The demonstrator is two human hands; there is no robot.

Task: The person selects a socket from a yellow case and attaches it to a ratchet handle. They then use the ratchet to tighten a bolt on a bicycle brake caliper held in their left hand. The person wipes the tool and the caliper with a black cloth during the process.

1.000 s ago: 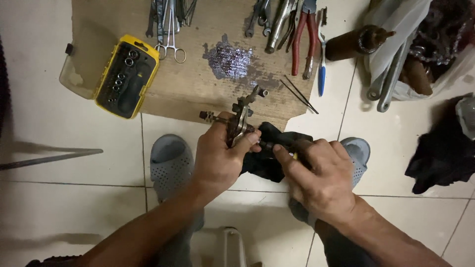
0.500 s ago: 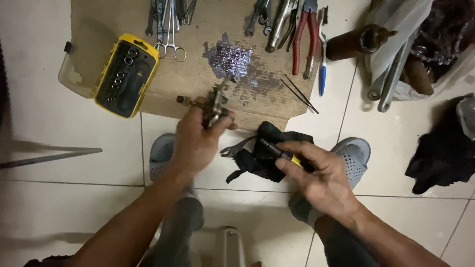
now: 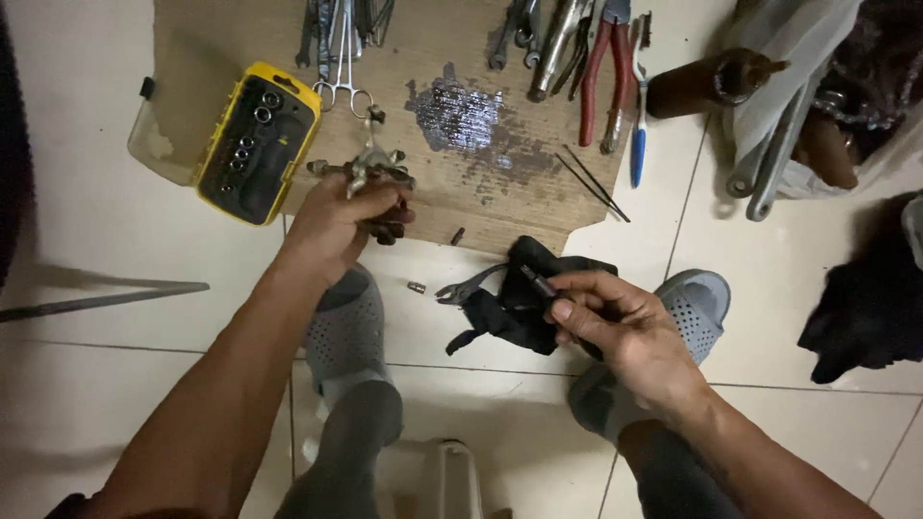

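Note:
My left hand [image 3: 338,223] grips a small grimy metal assembly [image 3: 370,165] with arms sticking out, holding it over the front edge of a cardboard sheet [image 3: 423,202]. My right hand [image 3: 615,322] holds a thin dark screwdriver-like tool [image 3: 540,284], its tip pointing up and left. Just left of that hand a black rag [image 3: 519,303] lies on the tiled floor, with grey pliers [image 3: 466,286] poking out from under it. A tiny metal bit [image 3: 415,286] rests on the tile between both hands.
A yellow socket case [image 3: 252,142] sits at the cardboard's left. Forceps, red-handled pliers [image 3: 601,82], a blue toothbrush [image 3: 639,144] and wrenches lie along the top. An oily stain [image 3: 471,115] marks the middle. My grey sandals [image 3: 348,322] are below; a long metal file [image 3: 101,300] lies at left.
My left hand carried the metal assembly leftward and away from the right hand, out over the cardboard. The right hand stayed by the black rag, still holding its thin tool.

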